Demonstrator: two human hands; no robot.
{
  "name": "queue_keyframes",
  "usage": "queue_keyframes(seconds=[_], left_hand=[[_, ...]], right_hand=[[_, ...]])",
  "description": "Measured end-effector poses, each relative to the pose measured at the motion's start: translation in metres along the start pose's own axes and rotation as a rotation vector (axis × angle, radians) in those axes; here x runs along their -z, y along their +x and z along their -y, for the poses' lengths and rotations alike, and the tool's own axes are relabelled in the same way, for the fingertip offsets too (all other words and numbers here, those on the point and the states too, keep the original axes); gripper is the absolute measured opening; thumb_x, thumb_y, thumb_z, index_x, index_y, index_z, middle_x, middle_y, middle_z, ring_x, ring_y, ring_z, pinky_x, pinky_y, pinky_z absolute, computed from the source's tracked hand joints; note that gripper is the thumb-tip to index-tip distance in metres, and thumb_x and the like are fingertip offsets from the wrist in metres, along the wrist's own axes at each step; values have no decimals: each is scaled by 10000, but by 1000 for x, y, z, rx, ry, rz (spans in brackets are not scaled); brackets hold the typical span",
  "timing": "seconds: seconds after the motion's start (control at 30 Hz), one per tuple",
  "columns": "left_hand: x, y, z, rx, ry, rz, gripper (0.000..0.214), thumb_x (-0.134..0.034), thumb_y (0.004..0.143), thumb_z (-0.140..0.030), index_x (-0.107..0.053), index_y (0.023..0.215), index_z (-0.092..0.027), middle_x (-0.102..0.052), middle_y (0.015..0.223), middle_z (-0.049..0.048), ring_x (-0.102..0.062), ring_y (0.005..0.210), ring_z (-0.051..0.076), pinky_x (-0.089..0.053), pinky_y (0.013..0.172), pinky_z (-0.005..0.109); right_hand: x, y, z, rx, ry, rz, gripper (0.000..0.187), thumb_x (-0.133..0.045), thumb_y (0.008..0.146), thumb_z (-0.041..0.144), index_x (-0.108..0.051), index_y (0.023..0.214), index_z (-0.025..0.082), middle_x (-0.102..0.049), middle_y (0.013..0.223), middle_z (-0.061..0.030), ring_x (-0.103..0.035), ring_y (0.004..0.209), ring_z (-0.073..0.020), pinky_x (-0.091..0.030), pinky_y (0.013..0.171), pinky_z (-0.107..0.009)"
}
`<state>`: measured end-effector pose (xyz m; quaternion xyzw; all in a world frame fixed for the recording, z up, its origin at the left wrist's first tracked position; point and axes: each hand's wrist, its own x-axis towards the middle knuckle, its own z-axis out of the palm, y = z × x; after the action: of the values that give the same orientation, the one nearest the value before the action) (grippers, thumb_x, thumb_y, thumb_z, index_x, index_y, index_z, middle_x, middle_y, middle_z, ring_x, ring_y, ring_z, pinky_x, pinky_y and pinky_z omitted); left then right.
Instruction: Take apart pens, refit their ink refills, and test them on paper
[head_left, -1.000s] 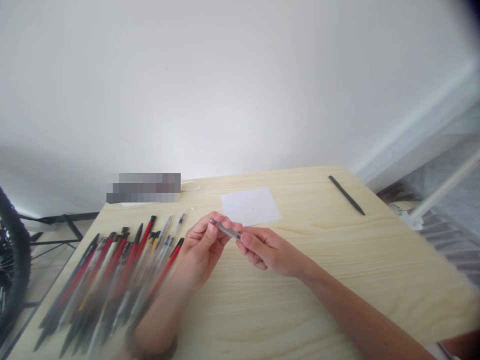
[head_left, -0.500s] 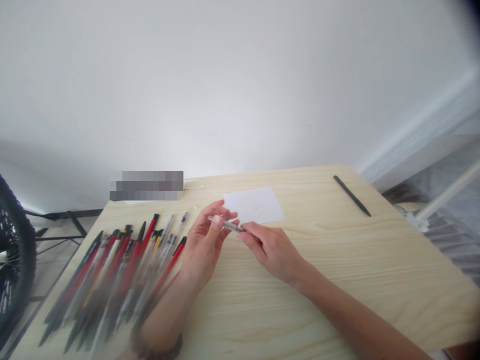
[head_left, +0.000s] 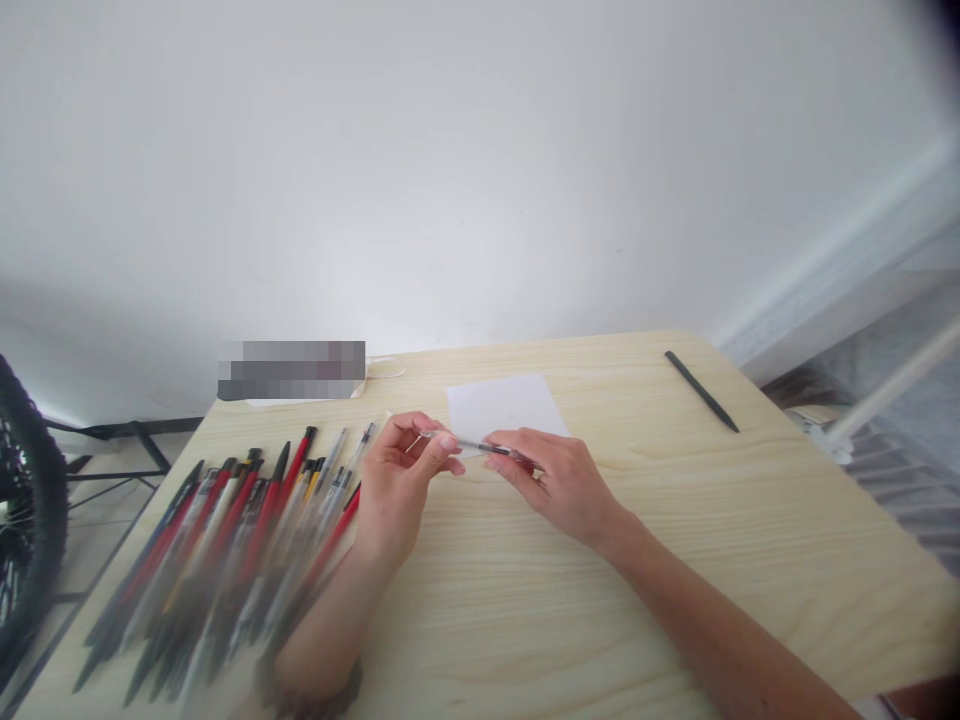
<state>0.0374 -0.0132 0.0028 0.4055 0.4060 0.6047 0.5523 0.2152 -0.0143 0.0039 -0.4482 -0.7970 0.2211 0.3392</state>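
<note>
A thin clear pen (head_left: pixel 472 444) with a dark part along its middle spans my two hands above the table. My left hand (head_left: pixel 397 485) pinches its clear end between thumb and fingers. At the other end, my right hand (head_left: pixel 559 480) is closed around the pen, and the fingers hide much of that end. Behind the hands lies a white sheet of paper (head_left: pixel 510 400), partly covered by them. Left of my left forearm a pile of pens (head_left: pixel 247 530) in red, black, clear and yellow is spread out, blurred toward the front.
A single dark pen (head_left: pixel 701 390) lies on the right of the wooden table (head_left: pixel 675 560). At the back left rests a pixelated item (head_left: pixel 292 370), beside a thin white loop. A bicycle wheel (head_left: pixel 30 520) stands left of the table, and a white wall (head_left: pixel 480 180) rises behind.
My left hand has shifted slightly left and its fingers have curled in around the pen's clear end. More of the pen's dark section shows between the hands.
</note>
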Motion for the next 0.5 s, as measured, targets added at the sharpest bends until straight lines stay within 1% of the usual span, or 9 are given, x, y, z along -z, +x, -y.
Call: queue_keyframes(seconds=[0.07, 0.13, 0.17, 0.2, 0.27, 0.3, 0.4, 0.47, 0.5], left_hand=[[0, 0, -4, -12, 35, 88, 217, -685, 738, -213, -626, 947, -205, -664, 865, 0, -635, 758, 121, -541, 681, 250], [1, -1, -8, 4, 20, 169, 253, -660, 762, -256, -641, 1009, -206, -675, 1008, 52, -624, 945, 179, -528, 810, 307], [1, -1, -9, 21, 6, 189, 253, -656, 764, -265, -651, 1009, -203, -672, 1046, 66, -606, 1007, 203, -519, 846, 331], [2, -1, -9, 36, -2, 189, 241, -664, 755, -262, -664, 988, -198, -677, 1046, 71, -603, 1021, 217, -520, 855, 346], [2, -1, -9, 46, 21, 131, 203, -696, 719, -234, -686, 914, -178, -703, 970, 69, -646, 923, 214, -545, 811, 344], [2, -1, -8, 45, 45, 87, 181, -707, 704, -228, -690, 873, -163, -711, 929, 68, -663, 857, 205, -559, 771, 334], [-2, -1, -7, 43, 117, -56, 179, -710, 696, -262, -665, 807, -128, -710, 842, 64, -676, 722, 184, -570, 645, 298], [-6, -1, -9, 41, 167, -123, 203, -681, 724, -306, -622, 792, -124, -695, 758, 48, -677, 679, 185, -558, 592, 287], [-8, -2, -10, 39, 201, -133, 212, -653, 748, -331, -593, 785, -131, -678, 689, 29, -674, 645, 183, -549, 568, 284]], right_hand=[[3, 1, -2, -12, 20, 0, 219, -471, 878, 337, -604, 984, 199, -657, 829, -23, -539, 628, -97, -395, 601, -207], [8, 2, -4, -50, 80, 30, 215, -463, 879, 333, -598, 955, 185, -618, 703, 4, -486, 545, -82, -381, 549, -199], [11, 2, -5, -65, 118, 58, 217, -456, 881, 333, -595, 944, 179, -587, 648, 18, -453, 509, -77, -368, 518, -194], [13, 2, -5, -74, 153, 87, 220, -452, 882, 332, -594, 939, 175, -565, 619, 26, -430, 489, -73, -357, 493, -189], [14, 3, -7, -61, 190, 120, 218, -460, 880, 325, -602, 953, 175, -592, 668, 15, -445, 506, -72, -361, 488, -183], [13, 3, -8, -43, 175, 110, 217, -471, 877, 320, -610, 969, 182, -620, 726, 3, -472, 536, -75, -374, 507, -184], [9, 3, -9, 39, -4, 7, 244, -487, 878, 321, -625, 1047, 212, -658, 832, -20, -537, 626, -93, -396, 582, -202], [6, 3, -8, 105, -158, -68, 270, -479, 886, 325, -624, 1088, 221, -663, 816, -29, -558, 662, -108, -392, 615, -219], [5, 3, -8, 137, -215, -91, 275, -476, 889, 323, -625, 1097, 222, -665, 806, -32, -565, 675, -114, -389, 627, -226]])
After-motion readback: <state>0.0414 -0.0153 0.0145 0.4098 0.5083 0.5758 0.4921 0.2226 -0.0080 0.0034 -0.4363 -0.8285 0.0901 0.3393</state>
